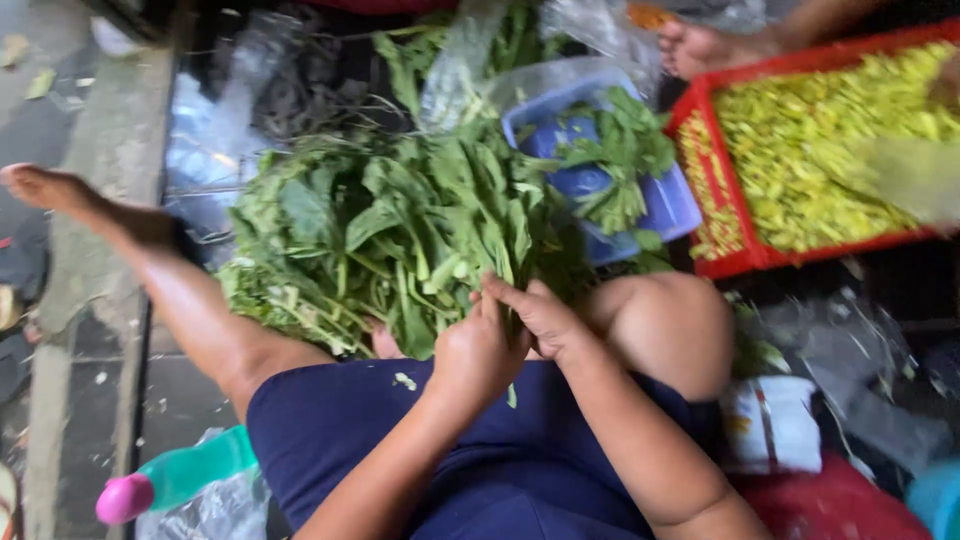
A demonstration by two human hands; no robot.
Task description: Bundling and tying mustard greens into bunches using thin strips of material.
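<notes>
Leafy greens (400,230) being worked between both hands at the lap — heap lying at 12 o'clock from them.

Left hand (475,355) and right hand (540,315) are pressing together, both closing on a few green stems at the near edge of the heap; the fingers are touching each other. Blue tub (670,200) holding more leaves is sitting at 2 o'clock from the hands, just beside the heap. Red crate (740,255) of yellow-green pieces is lying at 3 o'clock of the tub — another person's foot (700,48) resting at its far corner. Teal bottle with a pink cap (180,478) is lying at 8 o'clock, well apart.
</notes>
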